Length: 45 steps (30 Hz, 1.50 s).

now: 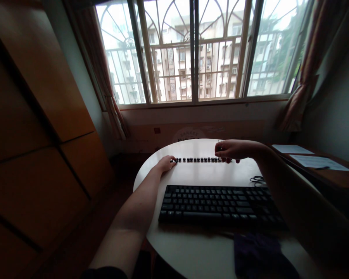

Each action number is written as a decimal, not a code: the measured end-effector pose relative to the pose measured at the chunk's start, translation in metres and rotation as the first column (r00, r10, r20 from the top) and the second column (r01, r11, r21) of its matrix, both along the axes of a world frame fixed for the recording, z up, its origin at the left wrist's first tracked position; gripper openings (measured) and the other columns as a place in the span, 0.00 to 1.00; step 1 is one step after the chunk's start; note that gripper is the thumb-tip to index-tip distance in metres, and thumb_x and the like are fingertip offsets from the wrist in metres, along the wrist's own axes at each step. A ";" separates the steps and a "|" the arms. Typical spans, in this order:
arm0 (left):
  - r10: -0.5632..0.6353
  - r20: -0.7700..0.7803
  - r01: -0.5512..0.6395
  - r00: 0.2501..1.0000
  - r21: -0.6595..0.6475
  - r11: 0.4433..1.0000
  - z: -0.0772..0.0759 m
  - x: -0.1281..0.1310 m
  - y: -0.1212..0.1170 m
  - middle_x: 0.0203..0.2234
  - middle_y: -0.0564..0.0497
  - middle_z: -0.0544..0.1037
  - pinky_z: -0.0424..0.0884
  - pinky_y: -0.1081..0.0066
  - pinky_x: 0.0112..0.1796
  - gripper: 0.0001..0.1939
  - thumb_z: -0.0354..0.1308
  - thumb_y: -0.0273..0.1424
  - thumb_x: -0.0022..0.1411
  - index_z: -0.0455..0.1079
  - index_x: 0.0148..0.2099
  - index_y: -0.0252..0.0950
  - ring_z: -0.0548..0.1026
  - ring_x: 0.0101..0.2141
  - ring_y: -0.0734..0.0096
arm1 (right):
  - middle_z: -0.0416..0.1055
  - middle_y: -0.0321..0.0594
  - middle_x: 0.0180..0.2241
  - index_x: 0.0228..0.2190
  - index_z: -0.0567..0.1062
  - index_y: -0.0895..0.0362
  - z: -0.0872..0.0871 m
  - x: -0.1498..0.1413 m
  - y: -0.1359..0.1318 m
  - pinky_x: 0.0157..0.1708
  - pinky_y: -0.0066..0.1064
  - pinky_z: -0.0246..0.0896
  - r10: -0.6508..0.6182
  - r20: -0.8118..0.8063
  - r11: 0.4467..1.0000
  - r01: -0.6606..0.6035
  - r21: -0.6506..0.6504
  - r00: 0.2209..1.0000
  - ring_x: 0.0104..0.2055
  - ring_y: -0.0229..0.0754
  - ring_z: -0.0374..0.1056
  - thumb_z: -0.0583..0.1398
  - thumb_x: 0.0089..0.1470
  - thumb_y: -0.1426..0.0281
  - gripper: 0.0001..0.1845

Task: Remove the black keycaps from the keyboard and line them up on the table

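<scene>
Our left grip (165,164) touches the row of black keycaps (202,159), perhaps steadying its left end; our right grip (227,150) curls at the other. We cannot tell whether either grasps one. The keyboard (206,203) lies nearer us on the worktop (192,174), likely leaving them room.

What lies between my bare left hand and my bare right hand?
In the head view, a straight row of small black keycap-shaped pieces lies between your left hand and right hand, on the white round-edged table.
</scene>
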<state>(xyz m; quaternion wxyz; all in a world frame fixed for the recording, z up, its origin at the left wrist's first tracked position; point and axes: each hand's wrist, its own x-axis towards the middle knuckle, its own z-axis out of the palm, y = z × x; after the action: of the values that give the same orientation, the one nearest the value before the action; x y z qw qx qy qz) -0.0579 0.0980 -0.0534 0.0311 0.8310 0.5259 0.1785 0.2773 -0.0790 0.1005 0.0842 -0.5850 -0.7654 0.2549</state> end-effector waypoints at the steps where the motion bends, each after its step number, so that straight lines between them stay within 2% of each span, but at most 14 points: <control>1: -0.001 -0.001 0.001 1.000 0.000 1.000 0.000 0.000 0.000 0.44 0.47 0.79 0.68 0.70 0.47 0.14 0.60 0.32 0.60 0.77 0.48 0.39 0.75 0.45 0.61 | 0.75 0.45 0.33 0.39 0.71 0.57 0.000 0.000 0.000 0.18 0.24 0.62 0.001 0.002 1.000 -0.001 0.000 1.000 0.29 0.41 0.72 0.58 0.60 0.59 0.14; 13: -0.008 0.005 0.009 1.000 -0.016 1.000 0.002 0.000 -0.002 0.43 0.48 0.80 0.68 0.71 0.44 0.14 0.59 0.31 0.60 0.77 0.48 0.39 0.76 0.43 0.62 | 0.75 0.45 0.33 0.39 0.70 0.57 0.001 0.000 -0.001 0.18 0.25 0.62 0.004 0.000 1.000 -0.004 0.002 1.000 0.30 0.43 0.72 0.57 0.60 0.61 0.12; 34: 0.008 0.039 -0.007 0.999 -0.019 1.000 0.007 0.001 -0.010 0.43 0.47 0.79 0.68 0.70 0.46 0.13 0.60 0.31 0.59 0.76 0.48 0.39 0.75 0.44 0.62 | 0.75 0.44 0.32 0.37 0.71 0.57 -0.001 0.002 0.001 0.18 0.24 0.61 0.020 -0.034 1.000 -0.020 0.003 0.999 0.27 0.39 0.71 0.58 0.60 0.59 0.13; 45: 0.022 0.061 -0.020 0.998 -0.027 0.999 0.008 0.000 -0.012 0.44 0.47 0.78 0.68 0.70 0.46 0.14 0.61 0.31 0.58 0.76 0.48 0.40 0.75 0.43 0.62 | 0.75 0.45 0.32 0.38 0.70 0.57 0.001 0.000 -0.001 0.18 0.23 0.61 0.033 -0.032 0.999 -0.033 0.007 0.999 0.29 0.40 0.72 0.57 0.61 0.62 0.11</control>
<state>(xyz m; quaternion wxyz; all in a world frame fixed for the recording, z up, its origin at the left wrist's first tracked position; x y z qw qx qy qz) -0.0575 0.0855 -0.0455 0.0561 0.8191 0.5357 0.1973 0.2770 -0.0798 0.1011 0.0939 -0.5678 -0.7743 0.2632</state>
